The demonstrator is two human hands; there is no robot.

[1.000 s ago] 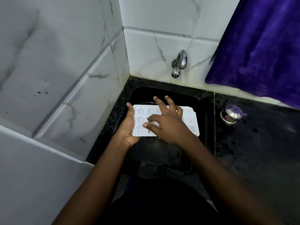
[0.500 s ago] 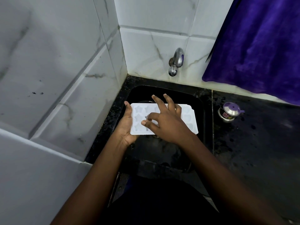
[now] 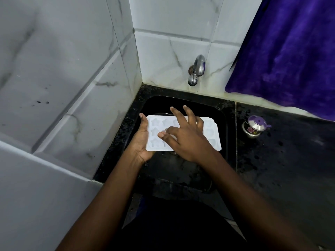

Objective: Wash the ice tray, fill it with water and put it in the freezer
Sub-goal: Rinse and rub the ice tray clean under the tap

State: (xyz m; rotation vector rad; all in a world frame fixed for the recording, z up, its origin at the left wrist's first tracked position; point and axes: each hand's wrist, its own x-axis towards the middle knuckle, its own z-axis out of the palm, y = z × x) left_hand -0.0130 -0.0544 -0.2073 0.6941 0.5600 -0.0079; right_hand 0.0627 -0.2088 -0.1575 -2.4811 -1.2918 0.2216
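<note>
A white ice tray with star-shaped cups is held level over the black sink. My left hand grips its left edge, thumb on top and fingers underneath. My right hand lies across the middle of the tray. Its index finger is bent into one of the cups, and its other fingers are spread over the far cups. A chrome tap sticks out of the tiled wall above the sink; no water shows beneath it.
White marble tiles rise on the left and behind the sink. A black stone counter extends to the right, with a small steel pot with a purple lid on it. A purple cloth hangs at the upper right.
My right index finger and thumb have shifted slightly over the tray's cups. The tray and my left hand stay in about the same place.
</note>
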